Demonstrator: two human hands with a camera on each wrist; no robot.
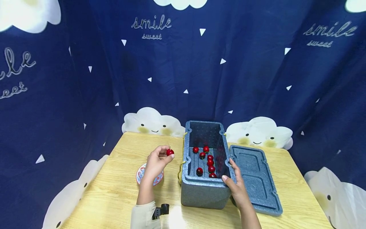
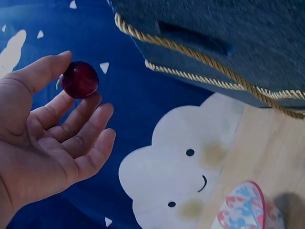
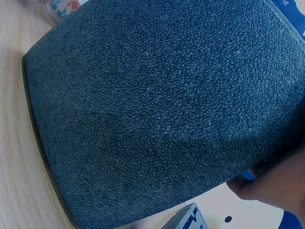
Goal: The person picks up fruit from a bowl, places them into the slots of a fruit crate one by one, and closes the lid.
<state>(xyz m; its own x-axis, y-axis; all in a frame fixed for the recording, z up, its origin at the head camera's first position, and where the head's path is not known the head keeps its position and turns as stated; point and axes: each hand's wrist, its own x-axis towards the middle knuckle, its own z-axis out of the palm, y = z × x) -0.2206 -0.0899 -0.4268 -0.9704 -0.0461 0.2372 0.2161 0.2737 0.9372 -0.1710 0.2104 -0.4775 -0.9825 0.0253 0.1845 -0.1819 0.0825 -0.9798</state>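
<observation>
My left hand (image 1: 154,163) pinches a dark red cherry (image 1: 170,152) between thumb and fingertips, left of a blue-grey foam box (image 1: 204,193). In the left wrist view the cherry (image 2: 79,80) shows a short bit of stem, and the other fingers are loosely bent. The box stands uncovered, with several red cherries (image 1: 211,169) on its floor. At its near right corner my right hand (image 1: 239,189) grips the rim, thumb on top and fingers along the right side. The right wrist view shows mostly the box wall (image 3: 162,105), and part of that hand.
Beneath my left forearm is a small patterned bowl (image 1: 139,174) with a red rim, partly covered by the arm. The box's lid (image 1: 254,171) lies on the wooden table (image 1: 114,178) to the right. Yellow rope (image 1: 180,171) hangs along the box's left side. A blue curtain (image 1: 183,63) closes off the back.
</observation>
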